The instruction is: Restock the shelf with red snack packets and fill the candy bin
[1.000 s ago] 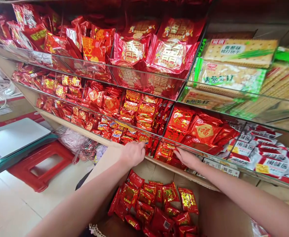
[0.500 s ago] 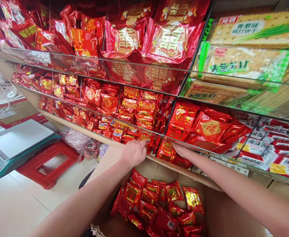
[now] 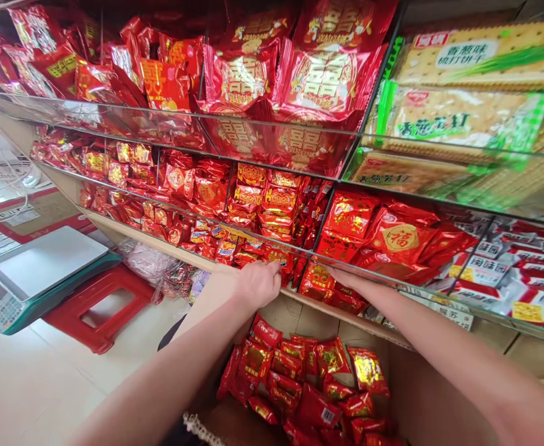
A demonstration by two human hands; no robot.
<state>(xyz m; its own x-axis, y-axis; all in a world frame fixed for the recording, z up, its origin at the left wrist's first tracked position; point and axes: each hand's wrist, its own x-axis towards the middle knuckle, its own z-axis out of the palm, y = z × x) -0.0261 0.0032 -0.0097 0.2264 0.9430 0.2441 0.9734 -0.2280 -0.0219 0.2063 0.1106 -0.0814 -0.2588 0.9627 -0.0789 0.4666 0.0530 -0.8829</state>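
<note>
Handling looks partway, with red packets (image 3: 317, 282) on the shelf (image 3: 197, 262) and many loose in the carton (image 3: 423, 390); the left hand (image 3: 259, 286) curls its fingers, grip unclear, while the right hand's (image 3: 346, 282) are hidden, their state unknowable.

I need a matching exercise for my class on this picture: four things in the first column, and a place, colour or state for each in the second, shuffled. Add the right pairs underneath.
Things
1. Scale
2. Left hand
3. Crackers
4. Loose packets

Places, colours, states
A. Heaped in a cardboard box
B. Upper right, in green-edged wrappers
C. Fingers curled
D. Teal base, by a red stool

Right pairs
1-D
2-C
3-B
4-A
</note>
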